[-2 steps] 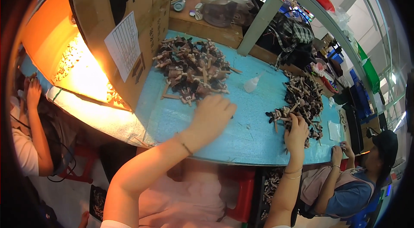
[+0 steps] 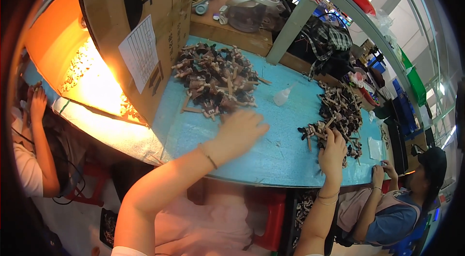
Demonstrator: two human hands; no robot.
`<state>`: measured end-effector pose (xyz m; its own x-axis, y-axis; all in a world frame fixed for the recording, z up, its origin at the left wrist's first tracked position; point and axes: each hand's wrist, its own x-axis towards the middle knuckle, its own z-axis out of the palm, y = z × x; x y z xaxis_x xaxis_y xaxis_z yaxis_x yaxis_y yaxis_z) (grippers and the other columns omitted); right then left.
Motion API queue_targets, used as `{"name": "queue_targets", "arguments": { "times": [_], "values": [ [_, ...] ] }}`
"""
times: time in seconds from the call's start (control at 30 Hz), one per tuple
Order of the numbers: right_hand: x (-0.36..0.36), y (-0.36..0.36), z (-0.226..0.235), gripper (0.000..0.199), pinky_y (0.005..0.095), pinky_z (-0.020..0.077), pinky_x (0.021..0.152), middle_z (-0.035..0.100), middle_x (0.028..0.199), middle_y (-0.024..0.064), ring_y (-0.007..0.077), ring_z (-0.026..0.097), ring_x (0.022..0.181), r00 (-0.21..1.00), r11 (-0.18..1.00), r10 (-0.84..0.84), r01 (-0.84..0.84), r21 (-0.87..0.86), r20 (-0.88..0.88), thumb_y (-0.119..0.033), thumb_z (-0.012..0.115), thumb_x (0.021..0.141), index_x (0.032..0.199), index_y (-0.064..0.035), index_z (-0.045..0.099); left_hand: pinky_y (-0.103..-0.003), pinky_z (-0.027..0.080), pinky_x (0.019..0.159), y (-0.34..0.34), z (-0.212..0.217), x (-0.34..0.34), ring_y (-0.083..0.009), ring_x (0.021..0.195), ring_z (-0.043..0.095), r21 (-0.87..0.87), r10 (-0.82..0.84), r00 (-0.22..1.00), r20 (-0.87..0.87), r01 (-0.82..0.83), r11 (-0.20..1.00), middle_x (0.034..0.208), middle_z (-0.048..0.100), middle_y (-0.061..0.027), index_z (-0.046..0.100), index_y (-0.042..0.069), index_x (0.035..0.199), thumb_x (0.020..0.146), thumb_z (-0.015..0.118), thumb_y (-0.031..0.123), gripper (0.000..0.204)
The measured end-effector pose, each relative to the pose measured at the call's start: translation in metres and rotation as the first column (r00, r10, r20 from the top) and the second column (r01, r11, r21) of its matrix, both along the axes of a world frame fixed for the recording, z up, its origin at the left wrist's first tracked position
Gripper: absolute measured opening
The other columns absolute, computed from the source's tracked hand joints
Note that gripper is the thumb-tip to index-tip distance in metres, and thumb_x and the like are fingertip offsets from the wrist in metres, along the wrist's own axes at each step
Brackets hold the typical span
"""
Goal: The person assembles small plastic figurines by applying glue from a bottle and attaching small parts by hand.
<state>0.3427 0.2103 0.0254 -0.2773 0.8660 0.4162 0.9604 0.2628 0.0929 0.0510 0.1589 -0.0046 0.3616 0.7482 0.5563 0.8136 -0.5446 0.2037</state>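
Observation:
My left hand (image 2: 241, 133) hangs over the blue tabletop, just nearer than the left heap of small brown, black and pale figurines (image 2: 215, 79). Motion smears its fingers, so whether it holds anything does not show. At the right, my right hand (image 2: 333, 153) reaches the near edge of a second heap of dark figurines with pale stick-like parts (image 2: 340, 106). Its fingers are curled in among the pieces; what lies between them is hidden. Between the two heaps a small translucent bottle with a pointed nozzle (image 2: 282, 96) lies on the table (image 2: 271, 154).
A tall cardboard carton (image 2: 131, 28) borders the left heap, with a brightly lit orange-sided space (image 2: 53, 47) beyond. A metal post (image 2: 300, 18) rises at the back edge. Co-workers sit at both sides; one in a dark cap (image 2: 431, 169) is at right. A red stool (image 2: 271, 219) stands below.
My left hand has shifted slightly right and toward me, away from the left heap. My right hand stays at the right heap almost unmoved.

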Motion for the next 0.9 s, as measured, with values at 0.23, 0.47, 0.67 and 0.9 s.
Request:
{"name": "queue_targets", "arguments": {
  "times": [0.23,0.47,0.67,0.9],
  "values": [
    [-0.081,0.035,-0.010,0.047,0.0396,0.0428,0.083,0.054,0.111,0.0201,0.0339,0.053,0.099,0.767,0.876,0.431,-0.483,0.016,-0.476,-0.010,0.063,0.076,0.118,0.0035,0.046,-0.036,0.043,0.078,-0.021,0.011,-0.019,-0.0250,0.090,0.052,-0.139,-0.022,0.983,-0.182,-0.004,0.990,0.089,0.053,-0.0098,0.057,0.006,0.087,0.074,0.055,0.010,0.014],
    [-0.115,0.096,-0.043,0.043,0.0374,0.0460,0.079,0.060,0.099,0.0168,0.0291,0.059,0.090,0.765,0.917,0.205,-0.369,-0.154,-0.611,-0.019,0.067,0.077,0.107,0.0050,0.049,-0.037,0.045,0.075,-0.050,0.018,-0.037,-0.0272,0.089,0.052,-0.326,0.280,0.954,-0.107,-0.300,0.896,0.090,0.053,-0.0110,0.056,0.006,0.092,0.071,0.063,0.012,0.023],
    [-0.126,0.046,-0.019,0.029,0.0289,0.0459,0.073,0.062,0.090,0.0100,0.0169,0.059,0.084,0.267,0.829,0.086,-0.554,-0.080,-0.960,-0.018,0.064,0.082,0.097,0.0021,0.051,-0.037,0.040,0.082,-0.067,0.014,-0.062,-0.0261,0.092,0.053,-0.075,0.000,1.000,0.019,0.001,0.997,0.095,0.055,-0.0061,0.055,0.008,0.099,0.069,0.066,0.012,0.032],
    [-0.122,-0.030,-0.005,0.027,0.0224,0.0418,0.066,0.059,0.085,0.0047,0.0092,0.052,0.072,-0.059,0.686,-0.116,-0.727,-0.037,-0.992,-0.019,0.056,0.088,0.106,0.0002,0.052,-0.034,0.044,0.077,-0.083,-0.002,-0.054,-0.0246,0.094,0.057,-0.074,0.138,0.981,0.139,-0.129,0.989,0.107,0.059,-0.0083,0.053,0.009,0.110,0.078,0.059,0.007,0.032]
  ]
}}
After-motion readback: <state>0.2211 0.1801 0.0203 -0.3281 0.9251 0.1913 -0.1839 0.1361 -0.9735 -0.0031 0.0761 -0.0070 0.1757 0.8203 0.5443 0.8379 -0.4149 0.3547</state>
